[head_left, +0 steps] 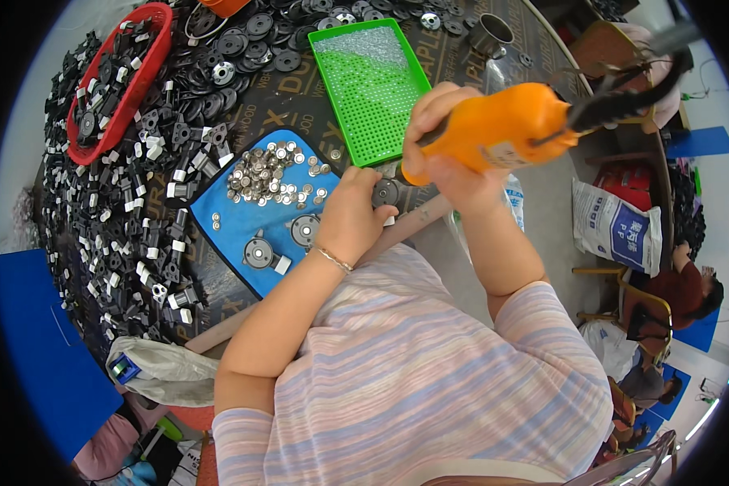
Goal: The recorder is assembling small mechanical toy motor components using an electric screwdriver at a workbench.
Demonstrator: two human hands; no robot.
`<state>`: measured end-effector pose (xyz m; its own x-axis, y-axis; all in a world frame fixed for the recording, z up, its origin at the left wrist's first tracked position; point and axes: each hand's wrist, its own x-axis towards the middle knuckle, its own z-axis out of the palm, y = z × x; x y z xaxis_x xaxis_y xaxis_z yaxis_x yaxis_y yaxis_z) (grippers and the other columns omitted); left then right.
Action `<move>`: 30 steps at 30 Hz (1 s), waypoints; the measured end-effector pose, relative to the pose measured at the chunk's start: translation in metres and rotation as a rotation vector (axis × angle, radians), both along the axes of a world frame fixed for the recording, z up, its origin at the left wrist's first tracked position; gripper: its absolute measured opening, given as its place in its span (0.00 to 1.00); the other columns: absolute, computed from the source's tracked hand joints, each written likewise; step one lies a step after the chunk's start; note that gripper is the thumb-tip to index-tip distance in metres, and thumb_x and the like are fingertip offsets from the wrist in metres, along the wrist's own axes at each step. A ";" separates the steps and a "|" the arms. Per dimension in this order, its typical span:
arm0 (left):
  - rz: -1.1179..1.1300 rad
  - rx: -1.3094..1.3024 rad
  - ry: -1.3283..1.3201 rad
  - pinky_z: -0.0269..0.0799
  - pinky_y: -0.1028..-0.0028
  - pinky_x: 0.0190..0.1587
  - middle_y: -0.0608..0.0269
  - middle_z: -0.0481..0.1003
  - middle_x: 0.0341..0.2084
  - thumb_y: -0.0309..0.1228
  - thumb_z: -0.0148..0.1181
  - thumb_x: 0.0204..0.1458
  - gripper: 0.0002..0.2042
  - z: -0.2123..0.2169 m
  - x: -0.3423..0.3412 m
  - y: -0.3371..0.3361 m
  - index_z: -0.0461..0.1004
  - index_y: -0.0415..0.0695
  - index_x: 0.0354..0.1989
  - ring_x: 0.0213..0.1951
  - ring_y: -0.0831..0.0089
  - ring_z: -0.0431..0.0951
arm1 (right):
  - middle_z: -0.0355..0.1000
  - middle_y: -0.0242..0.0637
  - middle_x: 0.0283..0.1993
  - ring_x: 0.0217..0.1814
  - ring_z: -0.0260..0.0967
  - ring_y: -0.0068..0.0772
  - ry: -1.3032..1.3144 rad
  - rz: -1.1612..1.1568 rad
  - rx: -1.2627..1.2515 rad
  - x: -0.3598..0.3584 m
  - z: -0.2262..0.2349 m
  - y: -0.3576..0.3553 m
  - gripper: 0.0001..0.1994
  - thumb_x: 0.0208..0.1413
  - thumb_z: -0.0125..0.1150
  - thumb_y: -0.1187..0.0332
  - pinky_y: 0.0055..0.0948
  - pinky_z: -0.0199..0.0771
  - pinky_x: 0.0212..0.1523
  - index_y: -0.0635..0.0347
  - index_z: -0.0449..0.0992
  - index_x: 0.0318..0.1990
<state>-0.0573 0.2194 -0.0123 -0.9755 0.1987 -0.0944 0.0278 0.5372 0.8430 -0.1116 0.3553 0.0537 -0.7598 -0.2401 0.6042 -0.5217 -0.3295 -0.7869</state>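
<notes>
My right hand [462, 180] is wrapped round an orange electric screwdriver [502, 125], whose tip end points down to the left. Below that tip, my left hand [353, 209] grips a small dark round part [386, 192] at the table edge. The screwdriver's bit is too small to make out, so I cannot tell if it touches the part. Beside my left wrist, two round parts with metal faces [259, 253] and white ends lie on a blue mat [219, 212]. A pile of small metal caps [267, 172] sits on the same mat.
A green perforated tray [373, 138] holds many tiny screws. Black discs [259, 26] crowd the far side; black-and-white parts [138, 267] cover the left, with a red basket [81, 154] among them. A metal cup [492, 34] stands far right. People sit working at the right.
</notes>
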 end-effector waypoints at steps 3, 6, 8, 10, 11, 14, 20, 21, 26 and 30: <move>0.000 -0.023 -0.004 0.70 0.64 0.41 0.49 0.70 0.38 0.26 0.68 0.34 0.22 -0.002 0.001 -0.001 0.70 0.35 0.41 0.40 0.52 0.72 | 0.63 0.41 0.34 0.25 0.67 0.27 -0.060 0.045 -0.032 0.004 0.009 -0.001 0.18 0.46 0.64 0.64 0.22 0.67 0.26 0.67 0.66 0.37; 0.003 -0.040 0.021 0.70 0.65 0.41 0.50 0.70 0.38 0.27 0.69 0.34 0.22 0.010 0.004 -0.002 0.70 0.36 0.41 0.40 0.53 0.72 | 0.63 0.41 0.35 0.24 0.68 0.28 -0.091 0.077 -0.067 0.006 0.011 -0.002 0.18 0.46 0.64 0.63 0.22 0.68 0.26 0.67 0.65 0.37; 0.010 -0.047 0.041 0.70 0.65 0.41 0.51 0.70 0.38 0.27 0.69 0.33 0.22 0.015 0.008 -0.005 0.71 0.36 0.40 0.40 0.53 0.73 | 0.63 0.42 0.35 0.24 0.68 0.28 -0.079 0.081 -0.063 0.008 0.011 -0.004 0.18 0.47 0.63 0.63 0.23 0.68 0.26 0.66 0.65 0.37; 0.068 -0.022 0.187 0.70 0.65 0.40 0.53 0.71 0.37 0.28 0.69 0.33 0.21 0.015 0.010 -0.014 0.71 0.36 0.39 0.39 0.54 0.73 | 0.65 0.42 0.34 0.29 0.66 0.26 -0.124 0.127 -0.239 0.010 0.011 -0.006 0.14 0.43 0.62 0.75 0.21 0.69 0.28 0.67 0.67 0.38; 0.083 0.001 0.231 0.71 0.69 0.36 0.56 0.72 0.34 0.27 0.68 0.35 0.17 0.012 0.009 -0.018 0.73 0.37 0.35 0.34 0.60 0.74 | 0.65 0.42 0.34 0.29 0.66 0.26 -0.124 0.131 -0.240 0.011 0.012 -0.008 0.14 0.43 0.62 0.75 0.21 0.69 0.28 0.67 0.67 0.38; 0.147 0.185 0.168 0.71 0.74 0.32 0.58 0.73 0.31 0.24 0.66 0.37 0.11 0.012 0.012 -0.019 0.74 0.38 0.31 0.29 0.66 0.74 | 0.64 0.43 0.35 0.27 0.67 0.28 -0.140 0.180 -0.320 0.013 0.013 -0.013 0.14 0.44 0.62 0.74 0.21 0.69 0.26 0.68 0.66 0.38; 0.217 0.270 0.232 0.70 0.75 0.30 0.59 0.74 0.28 0.20 0.64 0.39 0.06 -0.001 0.014 -0.024 0.74 0.38 0.27 0.27 0.69 0.73 | 0.63 0.43 0.34 0.25 0.68 0.29 -0.103 0.145 -0.338 0.017 0.014 -0.017 0.15 0.46 0.62 0.71 0.22 0.69 0.26 0.68 0.65 0.38; 0.219 0.271 0.233 0.70 0.75 0.30 0.59 0.74 0.28 0.20 0.64 0.39 0.06 -0.001 0.014 -0.024 0.74 0.38 0.27 0.27 0.69 0.73 | 0.63 0.43 0.34 0.25 0.68 0.29 -0.102 0.143 -0.346 0.018 0.014 -0.018 0.15 0.46 0.62 0.71 0.22 0.69 0.26 0.68 0.65 0.38; 0.220 0.202 0.350 0.70 0.72 0.31 0.58 0.74 0.28 0.20 0.63 0.38 0.06 -0.001 0.016 -0.027 0.72 0.38 0.25 0.27 0.65 0.74 | 0.63 0.43 0.34 0.25 0.68 0.29 -0.092 0.154 -0.338 0.020 0.015 -0.021 0.15 0.47 0.62 0.70 0.22 0.69 0.26 0.69 0.65 0.38; 0.229 0.193 0.363 0.70 0.71 0.32 0.58 0.74 0.27 0.20 0.64 0.37 0.07 0.000 0.016 -0.029 0.72 0.38 0.24 0.29 0.63 0.74 | 0.63 0.43 0.34 0.25 0.68 0.29 -0.103 0.171 -0.344 0.021 0.016 -0.024 0.15 0.47 0.62 0.70 0.22 0.69 0.26 0.69 0.65 0.39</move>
<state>-0.0411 0.1904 -0.0126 -0.9594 -0.0450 0.2784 0.2384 0.3985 0.8857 -0.0902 0.3315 0.0696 -0.7870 -0.1649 0.5945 -0.3609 -0.6585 -0.6604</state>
